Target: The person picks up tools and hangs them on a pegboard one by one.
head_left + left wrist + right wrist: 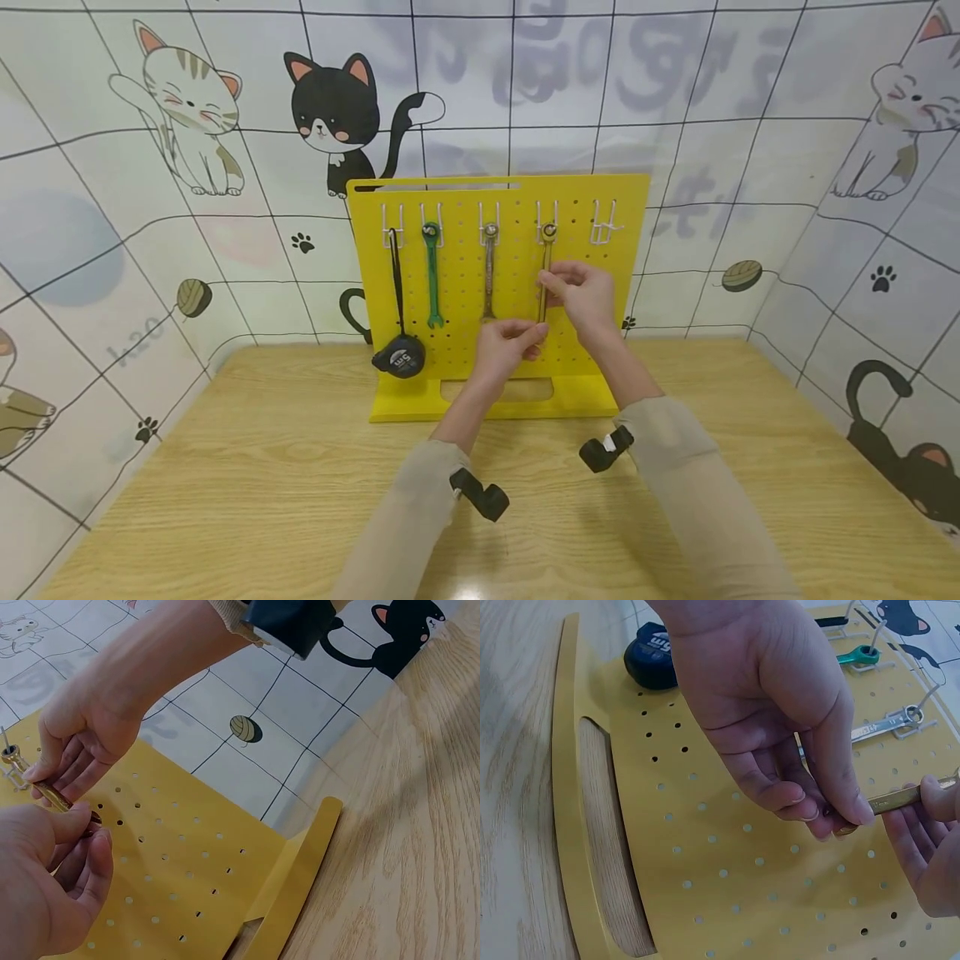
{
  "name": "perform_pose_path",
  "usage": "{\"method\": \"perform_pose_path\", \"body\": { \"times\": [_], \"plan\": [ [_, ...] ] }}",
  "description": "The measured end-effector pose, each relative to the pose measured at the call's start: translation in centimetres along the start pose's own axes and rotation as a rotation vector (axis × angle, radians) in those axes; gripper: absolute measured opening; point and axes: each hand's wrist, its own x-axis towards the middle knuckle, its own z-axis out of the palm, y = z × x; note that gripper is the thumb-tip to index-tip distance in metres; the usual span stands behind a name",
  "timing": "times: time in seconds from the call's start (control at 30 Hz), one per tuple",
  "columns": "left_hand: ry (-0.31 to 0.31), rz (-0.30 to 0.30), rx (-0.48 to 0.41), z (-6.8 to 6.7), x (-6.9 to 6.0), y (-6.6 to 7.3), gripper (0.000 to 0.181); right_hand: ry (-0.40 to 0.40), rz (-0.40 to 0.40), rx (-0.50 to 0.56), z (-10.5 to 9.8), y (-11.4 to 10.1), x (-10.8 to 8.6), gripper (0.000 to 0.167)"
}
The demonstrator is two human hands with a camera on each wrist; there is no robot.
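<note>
A gold combination wrench [547,253] hangs upright by its ring end on a white hook of the yellow pegboard [517,358]. My left hand [501,354] pinches its lower end between thumb and fingers, also plain in the right wrist view. Higher up the shaft, my right hand [587,298] pinches it with thumb and fingertips. The fingers hide much of the lower end. To the left hang a silver wrench [490,271], a green wrench [432,279] and a black tape measure [405,357] on a strap.
At the board's right end, another white hook [603,223] holds nothing. The pegboard stands on a wood-grain table [285,467] by a tiled-pattern wall with cartoon cats. Small black devices [480,495] are strapped to both sleeves.
</note>
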Motion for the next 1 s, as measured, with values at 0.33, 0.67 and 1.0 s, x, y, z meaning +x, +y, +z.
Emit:
{"method": "perform_pose_path", "body": {
  "times": [0.33, 0.67, 1.0],
  "plan": [
    [0.08, 0.034, 0.051, 0.5, 1.1, -0.4, 0.018, 0.0, -0.002, -0.07, 0.2, 0.4, 0.8, 0.031],
    [0.143, 0.06, 0.154, 0.6, 1.8, -0.4, 0.018, -0.003, -0.021, -0.136, 0.4, 0.7, 1.3, 0.03],
    [0.184, 0.068, 0.171, 1.1, 2.5, -0.5, 0.017, 0.008, -0.023, -0.131, 0.5, 0.9, 1.7, 0.031]
  ]
}}
